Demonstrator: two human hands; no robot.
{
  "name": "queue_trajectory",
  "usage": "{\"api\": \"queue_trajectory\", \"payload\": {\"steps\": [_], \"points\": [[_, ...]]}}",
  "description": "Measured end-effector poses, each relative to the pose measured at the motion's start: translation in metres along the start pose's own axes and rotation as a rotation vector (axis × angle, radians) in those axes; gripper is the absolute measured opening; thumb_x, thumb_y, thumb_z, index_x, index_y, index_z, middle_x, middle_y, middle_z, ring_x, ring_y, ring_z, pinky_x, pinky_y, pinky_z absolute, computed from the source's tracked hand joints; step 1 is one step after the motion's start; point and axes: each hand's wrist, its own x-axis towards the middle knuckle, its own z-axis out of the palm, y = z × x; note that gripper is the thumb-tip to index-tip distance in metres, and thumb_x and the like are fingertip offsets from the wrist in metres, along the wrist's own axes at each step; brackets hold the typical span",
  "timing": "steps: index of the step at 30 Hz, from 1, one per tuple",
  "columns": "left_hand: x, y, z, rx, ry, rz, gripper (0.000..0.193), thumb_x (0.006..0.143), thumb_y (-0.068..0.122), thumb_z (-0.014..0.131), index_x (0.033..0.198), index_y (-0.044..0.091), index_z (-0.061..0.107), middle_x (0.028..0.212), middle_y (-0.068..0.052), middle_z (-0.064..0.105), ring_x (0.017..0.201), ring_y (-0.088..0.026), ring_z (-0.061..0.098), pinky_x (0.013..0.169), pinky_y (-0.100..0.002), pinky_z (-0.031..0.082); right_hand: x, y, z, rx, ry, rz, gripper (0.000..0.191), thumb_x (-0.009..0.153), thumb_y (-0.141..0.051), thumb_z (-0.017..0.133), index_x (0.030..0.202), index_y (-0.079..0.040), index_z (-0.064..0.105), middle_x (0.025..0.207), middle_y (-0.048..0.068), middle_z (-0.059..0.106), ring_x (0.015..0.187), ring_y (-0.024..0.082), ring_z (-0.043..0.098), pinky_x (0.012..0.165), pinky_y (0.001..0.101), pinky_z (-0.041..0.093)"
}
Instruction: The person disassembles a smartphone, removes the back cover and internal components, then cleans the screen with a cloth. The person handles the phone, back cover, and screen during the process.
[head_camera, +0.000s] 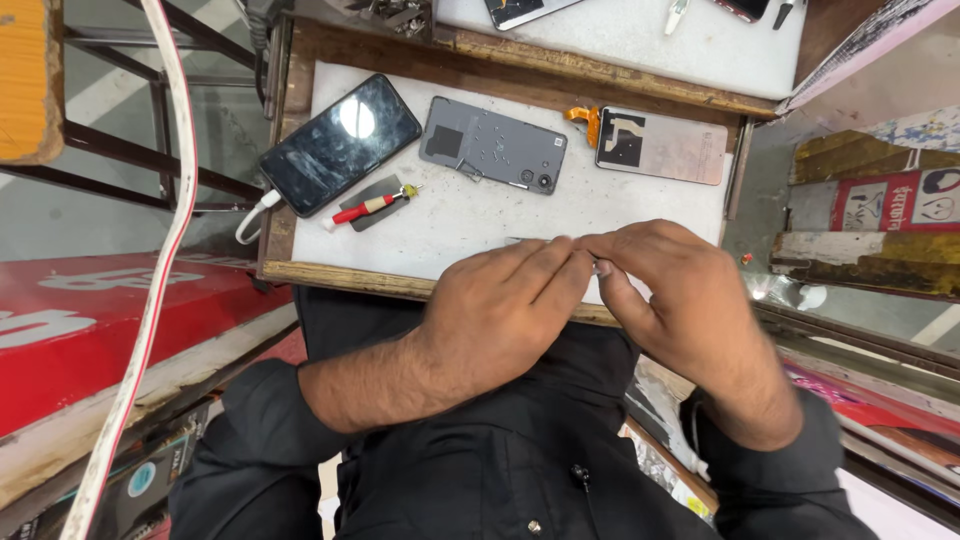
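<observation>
The left hand (500, 310) and right hand (680, 300) meet fingertip to fingertip at the near edge of the white work mat (470, 215), pinching a small thin part (600, 266) too tiny to identify. Beyond lie a grey phone back (492, 145), a dark phone (340, 143) and a red screwdriver (365, 209), apparently kept within reach.

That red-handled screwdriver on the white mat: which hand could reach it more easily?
Probably the left hand: the red-handled screwdriver lies on the white mat up on its side, while the right hand sits farther across. Both hands pinch something small together.
</observation>
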Motion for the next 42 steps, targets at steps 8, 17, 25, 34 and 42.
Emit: {"api": "queue_trajectory", "payload": {"steps": [8, 17, 25, 34, 42], "points": [[0.009, -0.028, 0.018, -0.073, -0.041, 0.074, 0.026, 0.090, 0.007, 0.072, 0.112, -0.005, 0.068, 0.111, -0.016, 0.071, 0.101, -0.025, 0.073, 0.082, -0.034, 0.062, 0.021, 0.029, -0.003, -0.245, -0.247, -0.056, 0.029, 0.090, -0.020, 0.068, 0.116, -0.006, 0.070, 0.090, 0.012, 0.075, 0.086, 0.032, 0.072, 0.070, 0.0433, 0.059], [-0.016, -0.055, 0.053, -0.269, 0.037, 0.049, 0.024, 0.089, 0.001, 0.071, 0.113, -0.001, 0.068, 0.113, -0.016, 0.070, 0.101, -0.027, 0.073, 0.083, -0.035, 0.062, 0.012, 0.047, 0.025, -0.329, -0.226, -0.109, 0.026, 0.088, -0.018, 0.070, 0.111, -0.005, 0.069, 0.082, 0.011, 0.073, 0.080, 0.033, 0.071, 0.067, 0.0442, 0.057], [-0.031, -0.051, 0.093, -0.555, 0.135, -0.235, 0.021, 0.098, -0.003, 0.073, 0.119, 0.004, 0.070, 0.109, -0.010, 0.068, 0.097, -0.020, 0.073, 0.082, -0.029, 0.062, -0.001, 0.063, 0.020, -0.251, -0.154, -0.123, 0.025, 0.089, -0.014, 0.070, 0.114, -0.007, 0.069, 0.086, 0.010, 0.073, 0.079, 0.032, 0.072, 0.066, 0.0422, 0.057], [-0.040, -0.057, 0.114, -0.438, 0.205, -0.068, 0.040, 0.093, -0.008, 0.077, 0.129, 0.004, 0.065, 0.115, -0.010, 0.066, 0.100, -0.021, 0.073, 0.086, -0.029, 0.065, 0.003, 0.069, 0.024, -0.296, -0.176, -0.072, 0.027, 0.089, -0.015, 0.070, 0.116, -0.009, 0.069, 0.084, 0.010, 0.073, 0.079, 0.032, 0.071, 0.065, 0.0433, 0.057], [-0.032, -0.054, 0.113, -0.401, 0.186, -0.044, 0.044, 0.091, -0.010, 0.077, 0.130, 0.004, 0.065, 0.114, -0.010, 0.064, 0.099, -0.021, 0.073, 0.084, -0.029, 0.065, 0.000, 0.074, 0.024, -0.308, -0.180, -0.064, 0.031, 0.091, -0.015, 0.069, 0.122, -0.010, 0.068, 0.086, 0.010, 0.073, 0.081, 0.031, 0.072, 0.066, 0.0429, 0.058]]}}
